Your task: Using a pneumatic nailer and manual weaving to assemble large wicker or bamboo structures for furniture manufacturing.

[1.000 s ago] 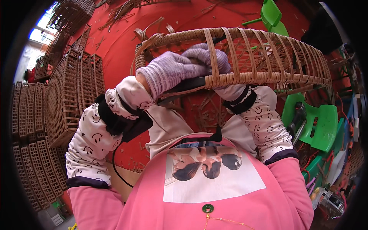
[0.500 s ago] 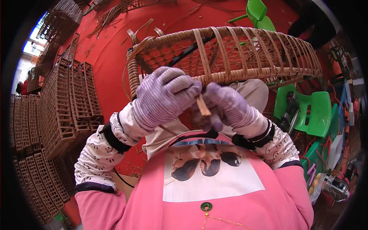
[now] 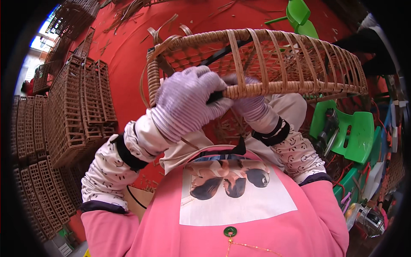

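Note:
A wicker frame [image 3: 265, 88], wound with brown cane-like strips over a dark core, lies across my lap. My left hand [image 3: 184, 100], in a lilac knitted glove, is closed around its near rail, where a short dark stretch of core shows bare beside the fingers. My right hand [image 3: 252, 105], gloved alike, is just right of the left one, partly behind and under the same rail. Its fingertips are hidden by the rail and slightly blurred. Loose strip ends [image 3: 165, 28] curl up at the frame's far left corner.
Woven brown baskets or panels [image 3: 70, 115] are stacked at the left. Green plastic chairs stand at the right [image 3: 353, 132] and far right [image 3: 298, 15]. A dark power tool [image 3: 327, 124] lies on the nearer chair. Strip scraps [image 3: 124, 17] litter the red floor [image 3: 124, 51].
My right hand has moved up to the rail and behind it. The short strip end between my hands is out of sight. In the picture the frame sits slightly farther right.

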Demonstrator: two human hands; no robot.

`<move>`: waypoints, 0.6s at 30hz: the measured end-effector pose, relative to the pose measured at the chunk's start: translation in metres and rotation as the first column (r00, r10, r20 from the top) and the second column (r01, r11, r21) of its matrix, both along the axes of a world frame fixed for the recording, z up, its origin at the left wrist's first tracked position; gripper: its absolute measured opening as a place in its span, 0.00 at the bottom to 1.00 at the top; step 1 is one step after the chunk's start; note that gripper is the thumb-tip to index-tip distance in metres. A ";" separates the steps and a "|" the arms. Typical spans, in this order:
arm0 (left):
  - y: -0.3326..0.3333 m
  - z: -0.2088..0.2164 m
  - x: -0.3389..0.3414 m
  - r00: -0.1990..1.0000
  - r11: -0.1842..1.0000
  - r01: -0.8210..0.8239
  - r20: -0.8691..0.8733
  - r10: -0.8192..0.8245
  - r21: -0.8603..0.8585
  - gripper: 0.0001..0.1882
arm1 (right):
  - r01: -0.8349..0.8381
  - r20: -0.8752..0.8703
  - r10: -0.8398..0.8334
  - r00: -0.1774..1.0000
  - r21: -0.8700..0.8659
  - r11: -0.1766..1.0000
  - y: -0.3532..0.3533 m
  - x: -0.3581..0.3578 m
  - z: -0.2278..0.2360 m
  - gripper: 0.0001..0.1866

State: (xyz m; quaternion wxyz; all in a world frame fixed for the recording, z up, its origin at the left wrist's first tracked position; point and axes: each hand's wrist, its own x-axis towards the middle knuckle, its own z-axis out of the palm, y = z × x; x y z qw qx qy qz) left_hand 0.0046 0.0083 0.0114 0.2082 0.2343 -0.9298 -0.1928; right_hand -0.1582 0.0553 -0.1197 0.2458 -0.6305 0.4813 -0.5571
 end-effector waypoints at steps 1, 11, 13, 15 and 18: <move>0.002 -0.003 0.003 1.000 0.996 0.004 -0.015 -0.005 -0.085 0.13 | -0.145 0.405 0.118 0.907 0.037 0.989 -0.007 0.000 0.005 0.14; 0.002 -0.007 0.003 0.997 0.978 0.007 -0.076 -0.023 -0.209 0.13 | -0.432 0.842 -0.052 0.536 0.327 0.841 0.049 0.015 0.068 0.19; 0.000 -0.006 0.006 0.999 0.983 -0.002 -0.045 -0.006 -0.185 0.12 | -0.435 0.891 -0.071 0.448 0.286 0.854 0.046 0.020 0.072 0.19; -0.005 -0.004 0.010 0.997 0.973 0.043 -0.079 -0.025 0.227 0.15 | -0.418 0.885 -0.062 0.462 0.279 0.865 0.045 0.022 0.067 0.19; -0.014 0.002 0.012 0.950 0.807 -0.132 -0.159 0.269 0.575 0.18 | -0.393 0.869 -0.060 0.491 0.283 0.875 0.043 0.025 0.071 0.17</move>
